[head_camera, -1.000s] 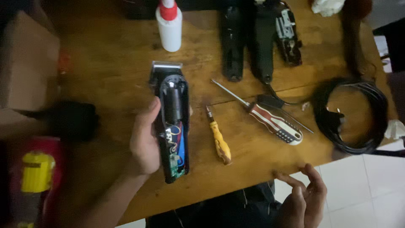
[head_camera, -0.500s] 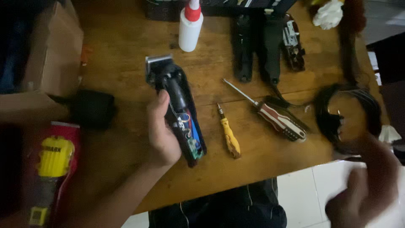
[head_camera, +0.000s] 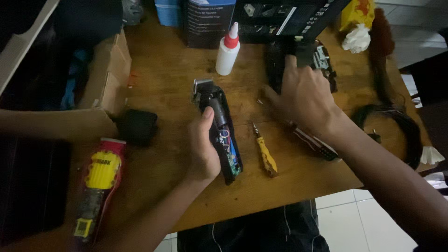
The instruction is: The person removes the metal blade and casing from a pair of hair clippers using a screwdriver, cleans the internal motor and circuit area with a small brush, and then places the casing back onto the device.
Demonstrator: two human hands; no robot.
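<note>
An opened black hair clipper (head_camera: pixel 218 122) lies on the wooden table (head_camera: pixel 163 79), its metal blade pointing away and its circuit board and wires exposed. My left hand (head_camera: pixel 203 148) grips its left side near the lower end. My right hand (head_camera: pixel 302 95) reaches across to the far right, fingers spread, its fingertips on the black clipper housing parts (head_camera: pixel 277 65) lying there. Nothing shows inside that hand. A small yellow-handled screwdriver (head_camera: pixel 267 156) lies just right of the clipper.
A striped screwdriver (head_camera: pixel 319 145) is partly hidden under my right wrist. Behind stand a white glue bottle with a red cap (head_camera: pixel 227 50) and dark boxes (head_camera: pixel 207 21). A coiled black cable (head_camera: pixel 402 133) lies at right, a cardboard box (head_camera: pixel 109 77) and yellow-red packaged tool (head_camera: pixel 99 186) at left.
My right hand has risen from below the table's near right edge and moved up over the table to the black housing parts. The left hand keeps its hold on the clipper.
</note>
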